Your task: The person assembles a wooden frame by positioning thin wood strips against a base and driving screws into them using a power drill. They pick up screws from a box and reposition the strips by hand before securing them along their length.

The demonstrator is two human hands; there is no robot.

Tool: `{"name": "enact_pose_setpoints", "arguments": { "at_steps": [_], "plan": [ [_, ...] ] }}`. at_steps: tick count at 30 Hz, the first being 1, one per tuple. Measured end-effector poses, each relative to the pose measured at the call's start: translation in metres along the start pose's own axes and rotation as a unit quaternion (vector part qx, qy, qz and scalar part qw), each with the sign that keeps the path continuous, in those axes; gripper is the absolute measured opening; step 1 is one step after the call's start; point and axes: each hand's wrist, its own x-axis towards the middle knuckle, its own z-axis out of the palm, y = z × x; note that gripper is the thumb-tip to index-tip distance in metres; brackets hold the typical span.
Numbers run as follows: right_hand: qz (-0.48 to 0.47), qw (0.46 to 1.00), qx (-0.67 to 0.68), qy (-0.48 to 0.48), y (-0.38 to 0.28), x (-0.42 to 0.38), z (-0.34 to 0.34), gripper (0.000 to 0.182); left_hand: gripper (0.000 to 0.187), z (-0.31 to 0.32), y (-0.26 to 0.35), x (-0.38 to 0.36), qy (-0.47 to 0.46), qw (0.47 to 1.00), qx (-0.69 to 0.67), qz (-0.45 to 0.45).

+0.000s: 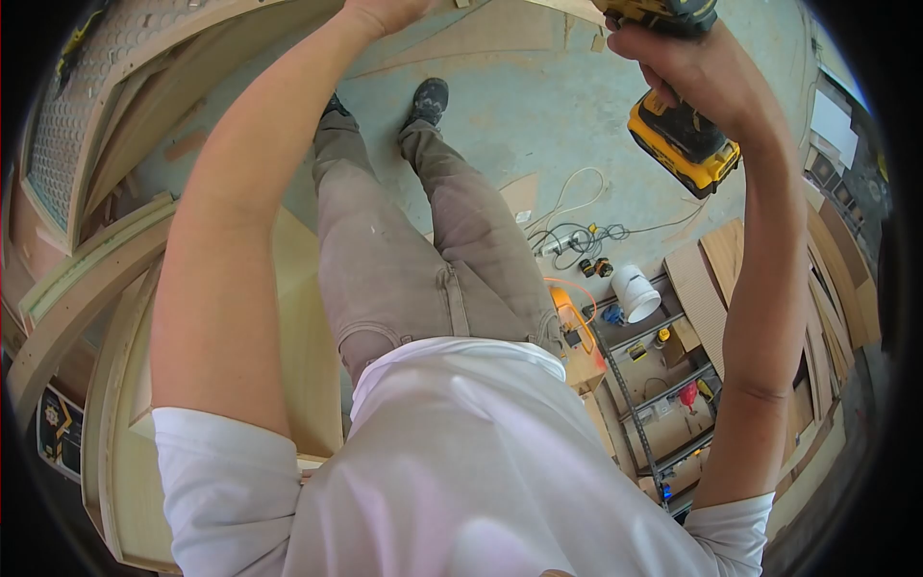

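Right hand [697,67] around drill [685,135] — seemingly.

Bright, even daylight, soft shadows; strong fisheye bending with black vignette around sharp centre.

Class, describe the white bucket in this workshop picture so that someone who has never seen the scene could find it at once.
Start at the metal shelf rack on the right of the concrete floor. At the rack's upper end, just below the tangle of cables, sits the white bucket. It is the only plain white, round, open-mouthed container there; the small things around it are yellow, orange or black.
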Motion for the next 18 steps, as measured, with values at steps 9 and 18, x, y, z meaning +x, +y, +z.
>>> {"name": "enact_pose_setpoints", "arguments": {
  "at_steps": [9, 18],
  "plan": [
    [-0.056, 0.995, -0.074, 0.042, -0.002, -0.015, 0.003, 0.040, 0.041, 0.002, 0.003, 0.002, -0.026, 0.998, 0.057, -0.012],
    [-0.098, 0.995, 0.015, -0.028, 0.046, 0.022, 0.009, 0.028, 0.039, 0.003, 0.002, 0.002, -0.021, 0.998, 0.049, -0.014]
  ]
}}
